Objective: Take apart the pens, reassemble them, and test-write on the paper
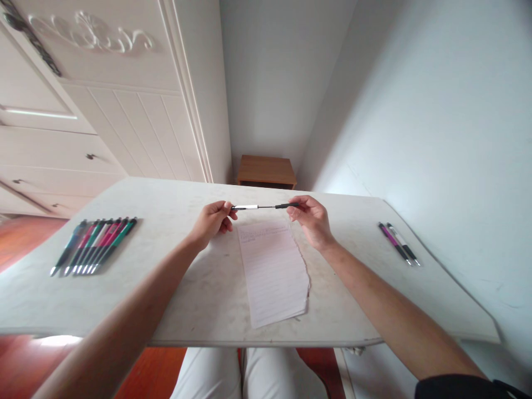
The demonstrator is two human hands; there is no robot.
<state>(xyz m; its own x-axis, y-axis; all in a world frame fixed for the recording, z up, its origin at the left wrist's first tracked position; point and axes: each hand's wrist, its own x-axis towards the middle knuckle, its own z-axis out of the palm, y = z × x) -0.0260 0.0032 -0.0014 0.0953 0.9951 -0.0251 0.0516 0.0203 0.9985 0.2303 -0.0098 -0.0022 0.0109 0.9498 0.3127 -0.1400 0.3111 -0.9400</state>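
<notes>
Over the far middle of the table, my left hand (pixel 214 221) pinches the white barrel of a pen (pixel 248 207). Opposite it, my right hand (pixel 311 219) is closed on the pen's black grip section (pixel 285 205). The two parts are apart, and a thin dark refill (pixel 266 207) shows in the gap between them. Both parts lie nearly in one level line. Below them is a torn sheet of lined paper (pixel 276 277) with a few handwritten lines near its top.
On the left of the white table (pixel 199 310) lies a row of several coloured pens (pixel 97 244). Two more pens (pixel 399 244) lie at the right, near the wall. A wooden stand (pixel 266 169) is behind the table, and a white cabinet (pixel 137 111) rises at the left.
</notes>
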